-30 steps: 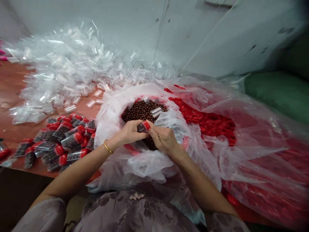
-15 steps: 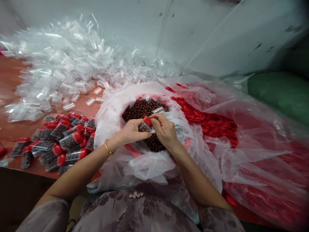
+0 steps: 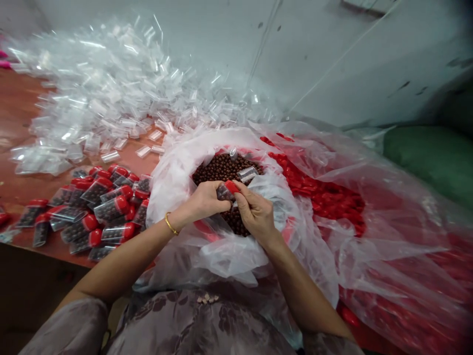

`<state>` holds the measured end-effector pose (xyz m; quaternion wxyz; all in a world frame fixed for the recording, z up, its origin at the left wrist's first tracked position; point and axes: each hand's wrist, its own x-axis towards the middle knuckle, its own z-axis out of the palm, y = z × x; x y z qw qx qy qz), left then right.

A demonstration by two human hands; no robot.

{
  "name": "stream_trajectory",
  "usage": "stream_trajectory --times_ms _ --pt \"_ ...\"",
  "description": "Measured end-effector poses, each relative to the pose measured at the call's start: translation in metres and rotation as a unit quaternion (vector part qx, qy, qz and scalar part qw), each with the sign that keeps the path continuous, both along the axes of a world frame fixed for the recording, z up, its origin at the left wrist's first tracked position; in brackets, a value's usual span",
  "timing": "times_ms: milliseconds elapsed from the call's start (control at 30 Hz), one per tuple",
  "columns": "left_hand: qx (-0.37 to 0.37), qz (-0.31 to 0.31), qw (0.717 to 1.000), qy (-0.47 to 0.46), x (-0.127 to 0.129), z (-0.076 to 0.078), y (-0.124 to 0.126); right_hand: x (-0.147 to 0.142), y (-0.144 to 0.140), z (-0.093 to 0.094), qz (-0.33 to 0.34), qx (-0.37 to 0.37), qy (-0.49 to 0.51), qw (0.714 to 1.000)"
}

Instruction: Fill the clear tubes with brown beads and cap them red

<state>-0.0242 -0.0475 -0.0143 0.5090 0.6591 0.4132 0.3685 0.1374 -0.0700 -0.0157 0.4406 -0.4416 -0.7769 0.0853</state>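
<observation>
Over the bag [image 3: 173, 167] of brown beads [image 3: 218, 170], the left hand [image 3: 205, 199] is gripping the small tube [image 3: 223, 193] while the right hand [image 3: 254, 212], pinching the red cap [image 3: 232, 187], is now pressing it lower than half a second ago, so the closing seems nearly done

My one camera rides on the head, looking forward and steeply down, close over both forearms (wall across the frame's top, table [image 3: 22, 123] at left).
</observation>
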Motion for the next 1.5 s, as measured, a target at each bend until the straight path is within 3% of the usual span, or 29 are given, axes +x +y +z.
stream_trajectory --times_ms 167,433,600,667,767,867,1033,1200,1367,1500 --pt "0.027 -0.004 1.0 0.013 -0.001 -0.001 -0.001 0.006 0.0 0.001 0.042 0.0 -0.023 0.999" --pt "0.03 -0.017 0.997 0.069 -0.001 -0.003 0.002 0.01 -0.002 0.0 0.072 0.033 -0.158 0.984" --pt "0.052 -0.05 0.994 0.084 -0.001 0.002 0.001 0.023 0.002 0.02 0.108 -0.01 -0.172 0.979" --pt "0.085 -0.081 0.987 0.111 0.0 0.004 0.0 0.029 0.005 0.031 0.119 -0.056 -0.138 0.982" --pt "0.126 -0.106 0.975 0.151 0.001 0.006 -0.002 0.024 0.012 0.037 0.067 -0.111 -0.031 0.991" --pt "0.131 -0.103 0.972 0.164 0.001 0.005 -0.003 0.006 0.018 0.025 0.032 -0.18 0.067 0.981" --pt "0.147 -0.102 0.957 0.228 0.002 0.006 -0.005 -0.011 0.023 0.0 0.077 -0.282 0.132 0.947" --pt "0.171 -0.113 0.937 0.282 0.001 0.009 -0.005 -0.008 0.024 0.002 0.104 -0.227 0.067 0.966" --pt "0.229 -0.071 0.903 0.356 0.002 0.003 -0.005 -0.019 0.013 0.015 0.062 -0.154 -0.071 0.984" --pt "0.265 -0.045 0.92 0.286 0.002 0.008 -0.013 -0.018 0.008 0.029 0.05 -0.092 -0.069 0.992"
